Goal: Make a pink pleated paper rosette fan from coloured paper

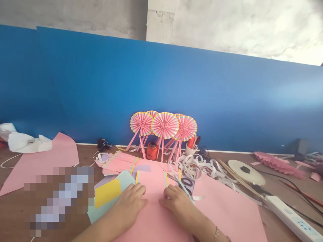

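A pink paper strip with yellow and blue striped side edges lies in front of me, over a larger pink sheet. My left hand grips the strip's left side with curled fingers, thumb pointing inward. On the opposite edge, my right hand is closed in the same way. Both hands hide the paper beneath their fingers. Scissors with dark handles lie just beyond my right hand. Beside my left hand are a yellow paper piece and light blue paper.
Several round pleated pink paper fans stand against the blue partition. Near them are a red thread spool, striped pink pieces and tangled white strips. A power strip lies right; a pixelated area covers something left.
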Demonstrator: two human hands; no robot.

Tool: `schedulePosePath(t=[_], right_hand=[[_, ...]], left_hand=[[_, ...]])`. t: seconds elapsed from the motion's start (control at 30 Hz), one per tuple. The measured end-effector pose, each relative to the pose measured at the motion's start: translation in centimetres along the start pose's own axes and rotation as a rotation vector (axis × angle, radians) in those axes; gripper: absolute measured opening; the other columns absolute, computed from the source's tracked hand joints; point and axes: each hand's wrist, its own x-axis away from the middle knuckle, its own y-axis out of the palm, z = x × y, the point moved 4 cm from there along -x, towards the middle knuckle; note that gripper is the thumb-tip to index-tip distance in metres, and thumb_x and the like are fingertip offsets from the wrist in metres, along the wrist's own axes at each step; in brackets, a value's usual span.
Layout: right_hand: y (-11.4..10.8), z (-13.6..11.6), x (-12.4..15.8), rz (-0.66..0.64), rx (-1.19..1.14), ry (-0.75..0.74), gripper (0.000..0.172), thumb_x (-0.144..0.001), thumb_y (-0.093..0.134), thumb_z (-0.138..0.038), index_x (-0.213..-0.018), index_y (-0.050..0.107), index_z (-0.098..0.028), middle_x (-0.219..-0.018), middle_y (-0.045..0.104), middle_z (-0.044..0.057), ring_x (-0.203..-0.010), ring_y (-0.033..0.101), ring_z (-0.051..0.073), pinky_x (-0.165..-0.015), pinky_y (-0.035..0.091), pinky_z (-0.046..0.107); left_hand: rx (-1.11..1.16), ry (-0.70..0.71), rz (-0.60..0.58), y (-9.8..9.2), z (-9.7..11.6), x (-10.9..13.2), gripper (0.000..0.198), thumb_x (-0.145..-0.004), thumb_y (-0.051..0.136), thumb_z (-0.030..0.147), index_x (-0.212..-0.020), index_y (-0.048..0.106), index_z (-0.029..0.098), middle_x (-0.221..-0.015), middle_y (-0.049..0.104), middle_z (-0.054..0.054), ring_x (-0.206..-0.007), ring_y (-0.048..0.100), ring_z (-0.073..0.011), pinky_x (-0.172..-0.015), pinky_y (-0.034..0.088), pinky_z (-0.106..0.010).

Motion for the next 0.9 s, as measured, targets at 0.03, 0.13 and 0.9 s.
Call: schedulePosePath(t=[0.03, 0.13, 0.9], right_hand=[[-0.2, 0.2, 0.1, -0.021, -0.003, 0.015, 0.021, -0.073, 0.053, -0.004, -0.076, 0.063, -0.022, -0.082, 0.057, 0.002, -0.075, 0.046, 0.017, -0.065, 0.033, 0.031], [-0.7, 0.7, 0.6, -0.065, -0.027, 0.089, 0.024, -0.064, 0.052, -0.001, -0.073, 0.062, -0.021, -0.082, 0.057, 0.002, -0.078, 0.048, 0.019, -0.067, 0.035, 0.031], [-1.3, -2.7, 0.0, 0.231, -0.205, -0.122, 0.029, -0.088, 0.042, -0.008, -0.113, 0.053, -0.017, -0.091, 0.063, 0.009, -0.076, 0.059, 0.019, -0.065, 0.051, 0.030]], left_hand=[[-0.023, -0.019, -0.024, -0.2, -0.2, -0.1, 0.032, -0.074, 0.045, -0.006, -0.070, 0.064, 0.020, -0.084, 0.058, -0.004, -0.081, 0.047, -0.0200, -0.066, 0.032, -0.032], [-0.047, -0.090, -0.071, -0.6, -1.1, -0.4, 0.032, -0.067, 0.047, -0.008, -0.052, 0.057, 0.018, -0.072, 0.057, -0.004, -0.075, 0.048, -0.0198, -0.060, 0.029, -0.033], [0.887, -0.596, 0.388, 0.6, -0.7, -0.2, 0.027, -0.086, 0.046, 0.041, -0.078, 0.058, 0.018, -0.062, 0.059, 0.001, -0.057, 0.055, -0.0149, -0.054, 0.042, -0.024]])
